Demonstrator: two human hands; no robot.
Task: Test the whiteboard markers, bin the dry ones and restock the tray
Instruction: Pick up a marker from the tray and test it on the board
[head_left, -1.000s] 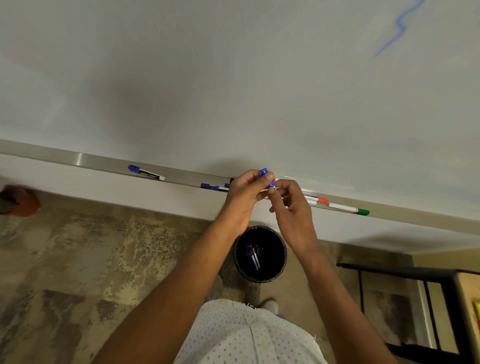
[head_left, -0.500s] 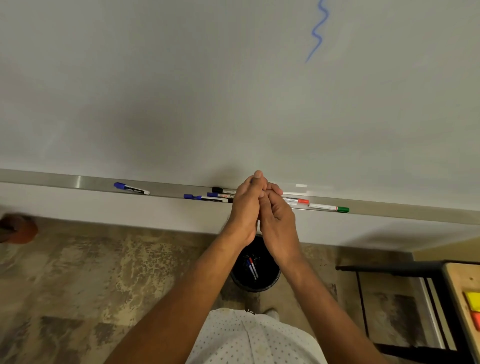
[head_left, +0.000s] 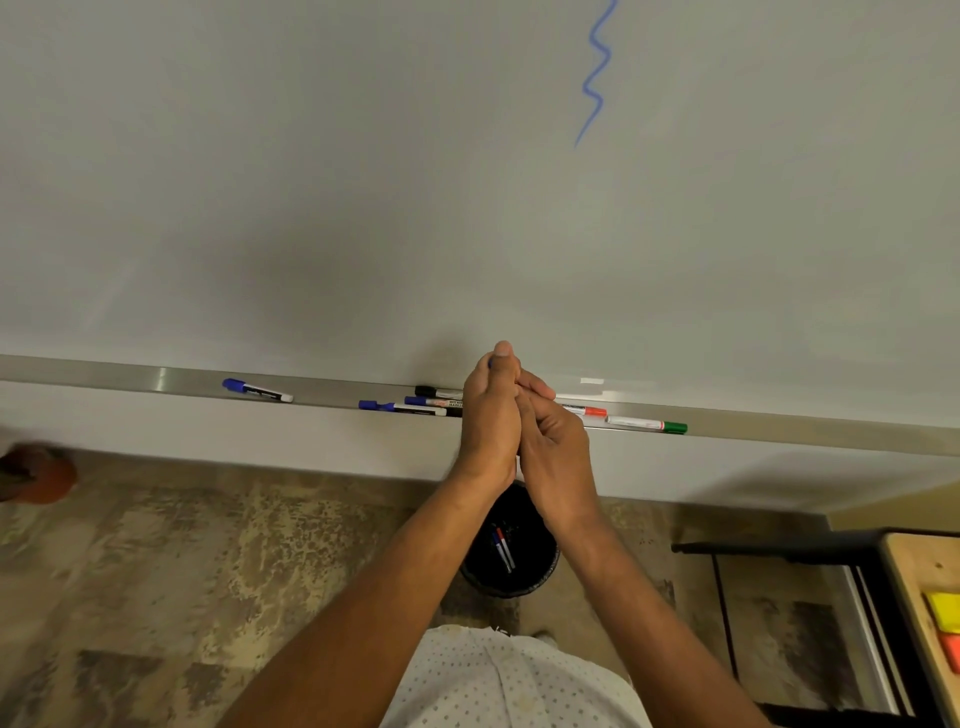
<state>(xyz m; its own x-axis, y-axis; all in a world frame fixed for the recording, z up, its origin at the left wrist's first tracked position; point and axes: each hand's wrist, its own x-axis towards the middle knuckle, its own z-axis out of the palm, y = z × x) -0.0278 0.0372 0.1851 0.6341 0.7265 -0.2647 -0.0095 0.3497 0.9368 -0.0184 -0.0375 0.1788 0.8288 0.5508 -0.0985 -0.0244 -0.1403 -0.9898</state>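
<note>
While two markers (head_left: 503, 548) already lie in the black bin (head_left: 511, 586) on the floor and several wait along the tray (head_left: 779, 431), a blue marker (head_left: 490, 362) (mostly hidden) is clasped between left hand (head_left: 488, 421) and right hand (head_left: 553, 452), so testing is judged partway done.

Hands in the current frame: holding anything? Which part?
Both hands, left hand and right hand, close together round a blue marker. Only a blue sliver shows by the left thumb, so the exact grip point cannot be told.

Metal tray (head_left: 322, 387) carries blue (head_left: 257, 389), black (head_left: 436, 392), red (head_left: 587, 411), green markers (head_left: 647, 425)
</note>
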